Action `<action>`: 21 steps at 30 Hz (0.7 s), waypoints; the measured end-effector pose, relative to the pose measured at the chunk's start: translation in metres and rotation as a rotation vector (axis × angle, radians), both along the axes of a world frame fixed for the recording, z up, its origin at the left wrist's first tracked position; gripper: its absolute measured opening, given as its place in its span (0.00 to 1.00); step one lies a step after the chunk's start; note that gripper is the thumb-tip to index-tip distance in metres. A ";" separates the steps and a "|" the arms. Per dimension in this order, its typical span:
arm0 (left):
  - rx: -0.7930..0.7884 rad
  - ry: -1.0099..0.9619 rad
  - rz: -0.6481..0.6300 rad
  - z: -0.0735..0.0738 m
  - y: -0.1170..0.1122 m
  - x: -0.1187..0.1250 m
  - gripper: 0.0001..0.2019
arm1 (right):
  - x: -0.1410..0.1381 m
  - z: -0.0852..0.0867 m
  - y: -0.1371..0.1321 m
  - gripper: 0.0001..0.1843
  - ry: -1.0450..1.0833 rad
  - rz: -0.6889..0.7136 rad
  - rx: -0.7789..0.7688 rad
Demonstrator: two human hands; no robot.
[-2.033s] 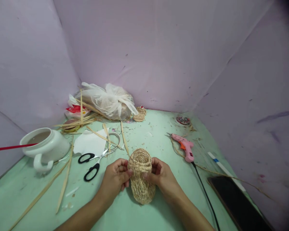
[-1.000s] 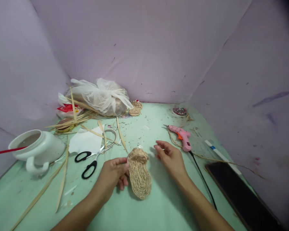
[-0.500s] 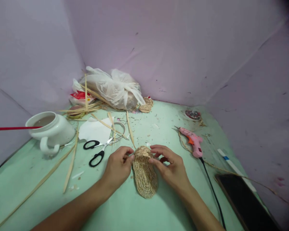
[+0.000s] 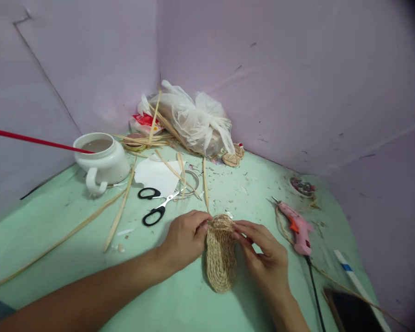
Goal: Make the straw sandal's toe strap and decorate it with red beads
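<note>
Slipper (image 4: 221,258) lies sole-down on the table (image 4: 90,258). Left hand (image 4: 185,240) and right hand (image 4: 266,258) pinch its toe band from opposite sides, fingertips closed, seemingly to steady it.

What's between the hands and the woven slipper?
Nothing visible. The left hand and right hand both pinch the woven slipper at its toe end, one from each side. Scissors and glue gun lie off to the sides.
</note>
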State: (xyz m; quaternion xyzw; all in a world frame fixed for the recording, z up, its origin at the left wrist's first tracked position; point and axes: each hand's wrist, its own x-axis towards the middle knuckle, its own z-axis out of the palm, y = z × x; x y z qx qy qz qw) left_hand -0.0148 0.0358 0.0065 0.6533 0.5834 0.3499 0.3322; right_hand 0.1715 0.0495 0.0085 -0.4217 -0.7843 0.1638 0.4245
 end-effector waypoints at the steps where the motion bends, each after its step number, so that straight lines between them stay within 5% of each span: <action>1: 0.021 0.015 -0.020 0.000 -0.001 0.000 0.14 | 0.001 -0.001 0.000 0.13 -0.001 -0.002 -0.004; 12: 0.114 0.414 -0.182 0.001 -0.008 0.003 0.16 | -0.009 -0.007 -0.004 0.12 0.026 -0.047 -0.056; 21: 0.070 0.115 -0.014 -0.005 0.002 0.002 0.12 | -0.006 -0.003 -0.007 0.11 0.042 -0.055 -0.098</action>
